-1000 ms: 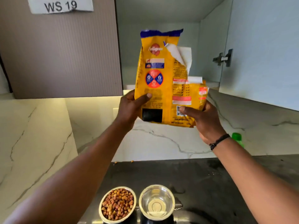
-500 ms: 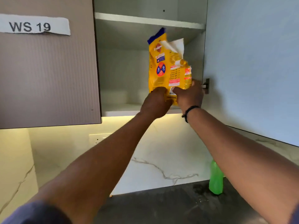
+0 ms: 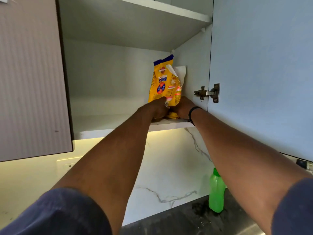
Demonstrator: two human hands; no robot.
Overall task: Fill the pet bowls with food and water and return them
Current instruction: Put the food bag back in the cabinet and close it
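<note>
Pet food, in a yellow bag (image 3: 163, 85) with a torn-open top, stands upright on the lower shelf (image 3: 108, 123) of the open wall cupboard, toward its right side and close to the right inner wall. Going from the left, we see the closed ribbed cupboard door (image 3: 32, 78), then the pale cupboard interior with an upper shelf (image 3: 162, 9) above it. Our left hand (image 3: 156, 108) reaches in over the shelf edge and is wrapped around the lower left part of the bag, fingers against its front. Just beside it, our right hand (image 3: 182, 107) grips the bag's lower right corner; a dark band (image 3: 192, 112) circles that wrist. Both hands hold the bag at its base, and the bottom of the bag touches the shelf. Further right, a metal hinge (image 3: 207, 93) joins the cupboard wall to the open door (image 3: 262, 73). Below, a green bottle (image 3: 216, 192) stands upright on the dark desk (image 3: 186, 219) against the marble wall, partly hidden behind our right forearm. Dark blue sleeves show at the bottom corners.
</note>
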